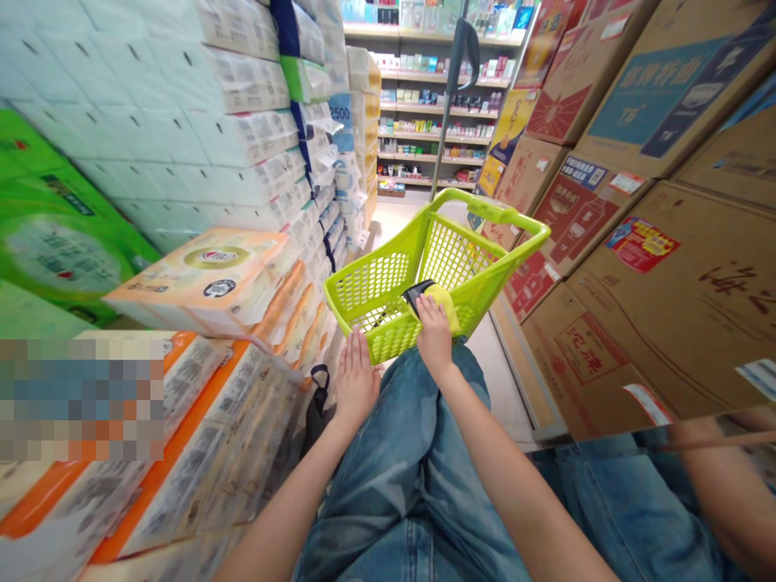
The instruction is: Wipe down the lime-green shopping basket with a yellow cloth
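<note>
A lime-green plastic shopping basket (418, 283) with mesh sides stands in front of my legs, and a long pole with a black grip (459, 97) rises behind it. My left hand (356, 380) lies flat with spread fingers against the basket's near rim. My right hand (433, 335) curls over a round yellow-green object (442, 307) at the near rim. A black item (418, 296) sits against that object, partly hidden by my fingers. I cannot tell what either item is.
Stacked wrapped tissue packs (200, 153) form a wall on the left, and large printed cardboard cartons (660, 275) line the right. Store shelves (440, 105) stand at the aisle's far end. A black strap (318, 400) hangs by my left knee. A mirror (636, 493) sits low on the right.
</note>
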### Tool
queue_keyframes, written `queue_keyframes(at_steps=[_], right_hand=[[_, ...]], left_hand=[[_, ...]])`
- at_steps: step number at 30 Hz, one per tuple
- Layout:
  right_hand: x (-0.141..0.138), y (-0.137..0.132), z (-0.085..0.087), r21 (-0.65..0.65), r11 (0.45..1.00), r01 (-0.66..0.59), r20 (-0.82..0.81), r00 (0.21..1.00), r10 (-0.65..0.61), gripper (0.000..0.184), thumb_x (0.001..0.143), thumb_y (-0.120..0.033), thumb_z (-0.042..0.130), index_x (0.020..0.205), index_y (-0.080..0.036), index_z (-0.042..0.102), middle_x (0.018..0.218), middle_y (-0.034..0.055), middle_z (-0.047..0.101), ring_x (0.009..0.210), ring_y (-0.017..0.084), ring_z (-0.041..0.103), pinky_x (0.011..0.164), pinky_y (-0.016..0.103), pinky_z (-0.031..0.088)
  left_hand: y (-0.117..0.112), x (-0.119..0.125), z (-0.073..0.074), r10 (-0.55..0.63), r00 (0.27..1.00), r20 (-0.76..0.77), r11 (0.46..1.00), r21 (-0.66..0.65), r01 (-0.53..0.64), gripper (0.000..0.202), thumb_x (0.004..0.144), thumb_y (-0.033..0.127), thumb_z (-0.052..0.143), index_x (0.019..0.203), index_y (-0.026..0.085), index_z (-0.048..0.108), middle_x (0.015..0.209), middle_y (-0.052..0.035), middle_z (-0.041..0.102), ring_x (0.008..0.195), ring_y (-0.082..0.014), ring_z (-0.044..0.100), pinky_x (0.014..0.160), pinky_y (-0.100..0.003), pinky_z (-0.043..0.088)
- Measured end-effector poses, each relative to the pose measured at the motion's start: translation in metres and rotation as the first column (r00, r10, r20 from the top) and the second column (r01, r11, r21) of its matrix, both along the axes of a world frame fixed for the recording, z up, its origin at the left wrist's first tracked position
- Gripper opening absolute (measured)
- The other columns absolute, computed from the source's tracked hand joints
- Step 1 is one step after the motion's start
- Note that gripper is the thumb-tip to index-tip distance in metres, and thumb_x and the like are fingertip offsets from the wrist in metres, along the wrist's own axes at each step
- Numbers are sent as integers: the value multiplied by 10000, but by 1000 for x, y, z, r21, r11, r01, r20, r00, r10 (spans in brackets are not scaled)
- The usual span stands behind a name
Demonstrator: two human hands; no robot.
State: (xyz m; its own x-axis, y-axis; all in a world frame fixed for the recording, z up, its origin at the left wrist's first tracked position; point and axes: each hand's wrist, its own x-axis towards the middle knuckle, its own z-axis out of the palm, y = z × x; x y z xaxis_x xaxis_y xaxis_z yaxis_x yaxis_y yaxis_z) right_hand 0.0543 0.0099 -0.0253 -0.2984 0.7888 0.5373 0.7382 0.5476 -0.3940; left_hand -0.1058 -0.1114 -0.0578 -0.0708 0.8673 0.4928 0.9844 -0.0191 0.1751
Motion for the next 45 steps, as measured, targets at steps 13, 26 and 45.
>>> queue_keyframes(at_steps=[13, 26, 45], right_hand=[[8, -5, -4, 49, 971, -235, 95, 969, 229, 764, 764, 44, 368, 1483, -205, 437, 1528, 43, 459, 1472, 163, 321, 1233, 421, 254], [-60, -58, -15, 10, 945, -326, 95, 941, 323, 715, 778, 10, 415, 1481, -120, 426, 1551, 90, 416, 1479, 189, 309, 1233, 420, 266], [-62, -62, -18, -2, 963, -270, 77, 960, 269, 744, 754, 22, 389, 1484, -116, 422, 1556, 80, 408, 1484, 182, 297, 1237, 415, 261]], left_hand=[[1, -2, -2, 10, 1000, -19, 1000, -15, -11, 848, 868, 193, 499, 1556, 12, 39, 1626, -227, 145, 1517, -304, 154, 1210, -480, 251], [3, -3, -9, 26, 999, -31, 1000, -13, -27, 822, 849, 163, 492, 1546, -11, 93, 1598, -261, 216, 1505, -317, 196, 1205, -479, 263], [2, -3, -9, 37, 998, -53, 999, -31, -38, 770, 851, 161, 490, 1523, -43, 174, 1591, -270, 235, 1509, -314, 186, 1212, -468, 249]])
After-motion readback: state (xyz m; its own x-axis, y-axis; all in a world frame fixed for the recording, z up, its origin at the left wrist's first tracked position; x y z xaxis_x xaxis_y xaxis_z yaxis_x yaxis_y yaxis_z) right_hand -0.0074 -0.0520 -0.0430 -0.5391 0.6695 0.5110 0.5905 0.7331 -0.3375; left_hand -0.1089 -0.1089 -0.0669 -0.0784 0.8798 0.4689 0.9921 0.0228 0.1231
